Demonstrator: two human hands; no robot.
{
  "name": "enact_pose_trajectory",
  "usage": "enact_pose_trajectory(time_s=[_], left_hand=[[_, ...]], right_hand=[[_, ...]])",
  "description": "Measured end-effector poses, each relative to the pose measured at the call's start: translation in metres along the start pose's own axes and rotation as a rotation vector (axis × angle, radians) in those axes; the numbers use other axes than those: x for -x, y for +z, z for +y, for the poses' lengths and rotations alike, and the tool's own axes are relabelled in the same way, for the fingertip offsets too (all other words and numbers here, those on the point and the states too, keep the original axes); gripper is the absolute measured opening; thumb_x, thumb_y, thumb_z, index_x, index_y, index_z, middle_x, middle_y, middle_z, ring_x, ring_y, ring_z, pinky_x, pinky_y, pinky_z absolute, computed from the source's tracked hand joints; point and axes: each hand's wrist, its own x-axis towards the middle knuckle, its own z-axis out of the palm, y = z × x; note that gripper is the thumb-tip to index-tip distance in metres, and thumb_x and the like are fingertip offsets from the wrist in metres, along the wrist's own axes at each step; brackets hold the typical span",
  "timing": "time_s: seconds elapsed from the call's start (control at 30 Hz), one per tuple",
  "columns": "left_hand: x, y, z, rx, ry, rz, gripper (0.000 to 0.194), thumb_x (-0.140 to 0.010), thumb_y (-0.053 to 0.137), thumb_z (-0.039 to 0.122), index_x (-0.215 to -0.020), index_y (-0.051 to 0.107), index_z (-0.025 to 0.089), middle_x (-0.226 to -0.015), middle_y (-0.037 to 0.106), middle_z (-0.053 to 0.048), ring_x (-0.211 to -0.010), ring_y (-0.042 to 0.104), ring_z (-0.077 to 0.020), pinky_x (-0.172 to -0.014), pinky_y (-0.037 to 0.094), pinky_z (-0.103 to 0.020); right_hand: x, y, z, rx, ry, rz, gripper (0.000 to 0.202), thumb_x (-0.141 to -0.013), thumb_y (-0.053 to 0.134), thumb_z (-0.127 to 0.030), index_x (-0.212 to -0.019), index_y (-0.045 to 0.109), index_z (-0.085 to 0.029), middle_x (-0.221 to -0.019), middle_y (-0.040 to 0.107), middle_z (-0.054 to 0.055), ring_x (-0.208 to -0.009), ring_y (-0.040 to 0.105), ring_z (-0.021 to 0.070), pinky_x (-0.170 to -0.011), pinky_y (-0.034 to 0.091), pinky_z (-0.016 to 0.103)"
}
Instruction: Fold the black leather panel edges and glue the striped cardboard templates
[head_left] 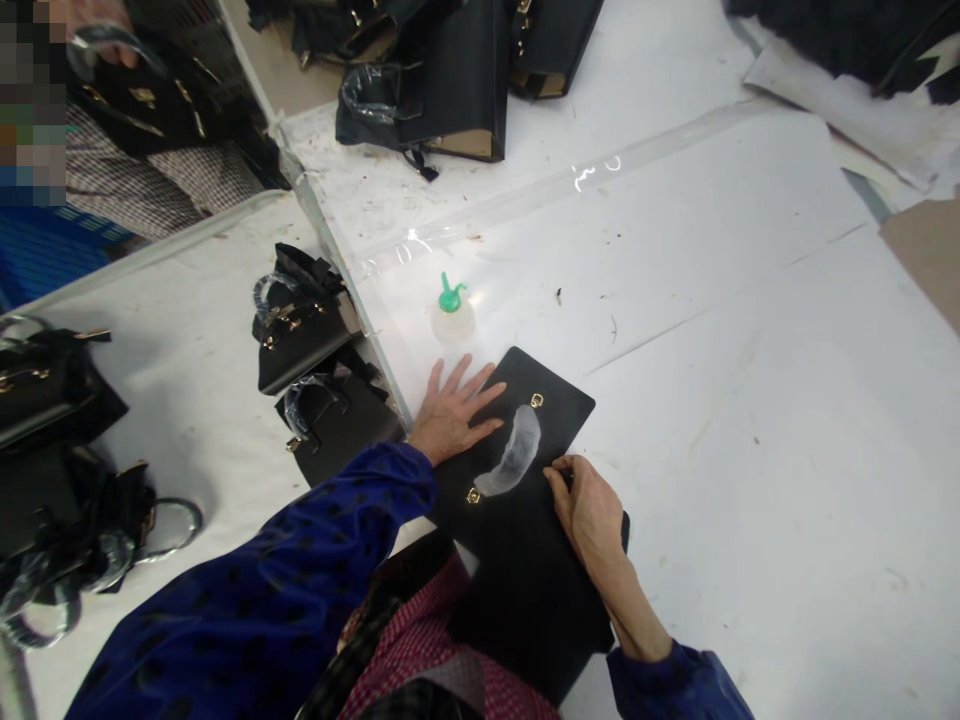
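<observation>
A flat black bag panel lies on the white table in front of me, its lower part reaching the table's near side. On it sits a curved handle wrapped in clear film, with a gold ring fitting at either end. My left hand rests on the panel's left edge, fingers spread. At the right edge, my right hand has its thumb and fingers pinched together; whatever they hold is hidden. Beyond my left hand stands a small translucent bottle with a green spout.
Black handbags stand close by on the left, and more bags lie at the far left. Other bags are at the back. Across the table, a person's hand is on a bag. Dark material and paper lie back right.
</observation>
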Motion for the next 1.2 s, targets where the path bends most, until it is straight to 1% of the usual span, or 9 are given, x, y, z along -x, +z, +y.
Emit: enact_pose_trajectory(time_s=[0.1, 0.17, 0.3, 0.43, 0.63, 0.73, 0.87, 1.07, 1.2], left_hand=[[0.0, -0.001, 0.0, 0.001, 0.003, 0.002, 0.053, -0.098, 0.05, 0.056, -0.144, 0.054, 0.029, -0.159, 0.045, -0.003, -0.151, 0.03, -0.0379, -0.121, 0.015, -0.068], [-0.001, -0.001, 0.0, 0.001, 0.003, 0.004, 0.053, -0.098, 0.05, 0.056, -0.143, 0.055, 0.029, -0.159, 0.046, -0.004, -0.151, 0.031, -0.0379, -0.12, 0.016, -0.068], [-0.001, -0.001, 0.0, -0.002, 0.003, 0.005, 0.053, -0.098, 0.05, 0.057, -0.143, 0.055, 0.029, -0.159, 0.046, -0.004, -0.151, 0.031, -0.0386, -0.119, 0.017, -0.069], [0.0, 0.0, 0.0, -0.007, 0.005, 0.004, 0.054, -0.098, 0.05, 0.057, -0.143, 0.055, 0.028, -0.159, 0.046, -0.004, -0.15, 0.031, -0.0386, -0.12, 0.017, -0.069], [0.0, 0.0, 0.0, -0.005, 0.013, -0.004, 0.054, -0.098, 0.05, 0.056, -0.144, 0.054, 0.029, -0.159, 0.046, -0.003, -0.151, 0.031, -0.0391, -0.12, 0.015, -0.07], [0.0, 0.0, 0.0, -0.003, 0.006, 0.0, 0.053, -0.098, 0.051, 0.055, -0.144, 0.055, 0.029, -0.158, 0.047, -0.004, -0.15, 0.032, -0.0398, -0.119, 0.016, -0.07], [-0.001, -0.001, 0.001, -0.007, 0.002, -0.005, 0.053, -0.097, 0.052, 0.055, -0.143, 0.055, 0.029, -0.158, 0.047, -0.003, -0.15, 0.032, -0.039, -0.12, 0.016, -0.069], [-0.001, -0.001, 0.001, -0.001, -0.006, -0.027, 0.054, -0.097, 0.053, 0.054, -0.145, 0.053, 0.03, -0.16, 0.045, -0.004, -0.152, 0.029, -0.0385, -0.121, 0.014, -0.069], [-0.001, -0.002, 0.002, 0.002, -0.008, -0.026, 0.052, -0.097, 0.054, 0.053, -0.143, 0.056, 0.029, -0.158, 0.047, -0.005, -0.151, 0.031, -0.0393, -0.121, 0.014, -0.069]], right_hand=[[0.0, -0.002, -0.004, 0.009, 0.028, -0.01, 0.031, -0.088, 0.068, -0.033, -0.114, 0.063, -0.017, -0.106, 0.076, 0.01, -0.093, 0.073, 0.0286, -0.074, 0.051, 0.037], [0.001, -0.003, -0.006, 0.012, 0.037, -0.019, 0.034, -0.086, 0.07, -0.032, -0.116, 0.063, -0.017, -0.107, 0.076, 0.01, -0.096, 0.073, 0.0278, -0.075, 0.052, 0.036], [0.005, -0.006, -0.009, 0.025, 0.034, -0.033, 0.02, -0.09, 0.066, -0.029, -0.106, 0.069, -0.018, -0.107, 0.077, 0.009, -0.099, 0.072, 0.0253, -0.079, 0.051, 0.034], [0.001, -0.01, -0.017, 0.058, 0.022, -0.046, 0.012, -0.091, 0.063, -0.024, -0.097, 0.072, -0.02, -0.103, 0.077, 0.006, -0.091, 0.072, 0.0245, -0.074, 0.048, 0.033], [-0.019, -0.011, -0.031, 0.101, 0.053, -0.023, 0.013, -0.091, 0.061, -0.021, -0.095, 0.074, -0.02, -0.102, 0.077, 0.007, -0.085, 0.071, 0.0225, -0.068, 0.043, 0.03], [-0.011, -0.009, -0.03, 0.098, 0.068, -0.017, 0.014, -0.092, 0.061, -0.023, -0.096, 0.074, -0.021, -0.101, 0.077, 0.006, -0.084, 0.071, 0.0214, -0.067, 0.043, 0.029], [0.004, -0.007, -0.023, 0.077, 0.071, -0.044, 0.009, -0.088, 0.066, -0.022, -0.09, 0.074, -0.021, -0.093, 0.078, 0.005, -0.08, 0.072, 0.0219, -0.066, 0.044, 0.029], [-0.013, -0.005, -0.021, 0.045, 0.097, -0.01, 0.013, -0.088, 0.062, -0.027, -0.089, 0.075, -0.023, -0.094, 0.078, 0.006, -0.085, 0.072, 0.0242, -0.07, 0.046, 0.032], [-0.007, -0.006, -0.022, 0.025, 0.096, -0.029, 0.012, -0.087, 0.063, -0.025, -0.087, 0.075, -0.022, -0.088, 0.078, 0.005, -0.081, 0.072, 0.0244, -0.068, 0.047, 0.032]])
